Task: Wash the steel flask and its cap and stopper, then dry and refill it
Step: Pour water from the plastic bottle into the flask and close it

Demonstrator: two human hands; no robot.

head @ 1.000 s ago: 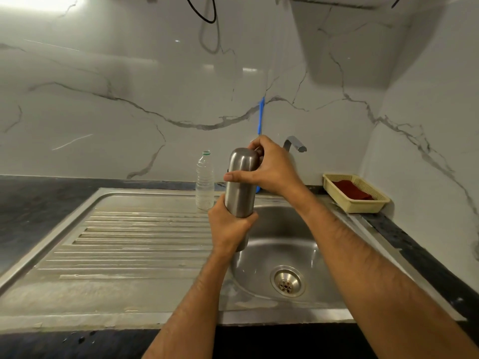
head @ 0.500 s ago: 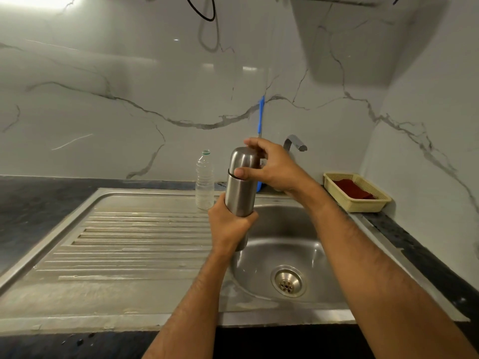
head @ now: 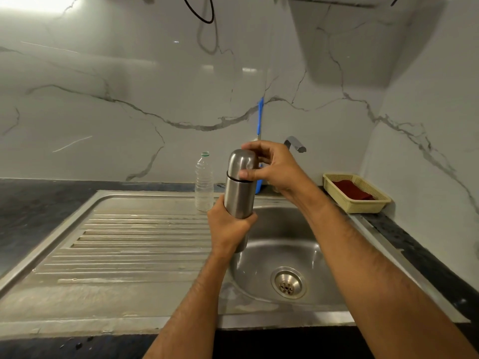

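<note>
1. The steel flask (head: 238,196) is held upright in the air, above the left edge of the sink basin (head: 282,244), with its domed cap (head: 242,164) on top and a dark seam showing between cap and body.
2. The left hand (head: 228,229) grips the flask's lower body, fingers wrapped round it.
3. The right hand (head: 274,168) holds the cap, thumb on its front near the seam and fingers curled over the top and far side.
4. A clear plastic bottle (head: 204,182) stands on the ribbed drainboard (head: 134,239) just left of the flask.
5. Behind the right hand are the tap (head: 295,144) and a blue handle (head: 260,117) against the wall.
6. A yellow basket (head: 356,193) holding a red cloth (head: 351,190) sits on the dark surface (head: 39,203) at the right.
</note>
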